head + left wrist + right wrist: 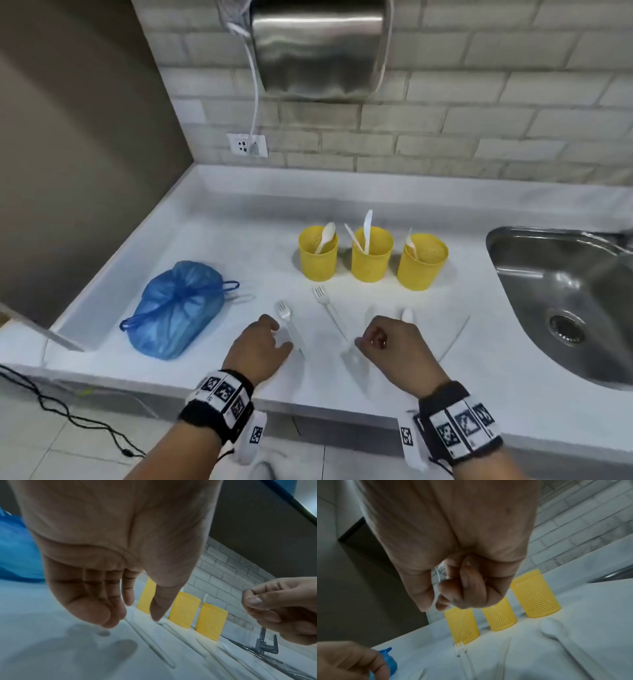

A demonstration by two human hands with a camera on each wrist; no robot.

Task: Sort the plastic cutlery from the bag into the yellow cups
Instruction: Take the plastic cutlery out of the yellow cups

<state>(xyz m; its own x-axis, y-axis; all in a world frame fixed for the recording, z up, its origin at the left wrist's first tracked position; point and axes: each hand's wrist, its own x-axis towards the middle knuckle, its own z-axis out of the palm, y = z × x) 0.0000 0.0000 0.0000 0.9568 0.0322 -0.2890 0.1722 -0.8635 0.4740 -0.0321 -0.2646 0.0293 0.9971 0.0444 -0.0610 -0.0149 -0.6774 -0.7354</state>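
Right hand (387,337) hides most of the white plastic spoon (407,314); steel sink (534,274) is cut off at the frame's right edge.

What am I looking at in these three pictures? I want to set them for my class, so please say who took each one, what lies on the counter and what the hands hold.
No machine here: a person wears three cameras. The head view looks down at both hands; each wrist view looks along one hand from below.

On the white counter stand three yellow cups, each already holding white plastic cutlery. A tied blue bag lies to the left, a steel sink to the right. Loose pieces, among them two forks, lie in front of the cups.

The left hand hovers over the counter beside one fork, fingers loosely bent, holding nothing. The right hand is curled; whether it pinches anything is too blurred to tell.
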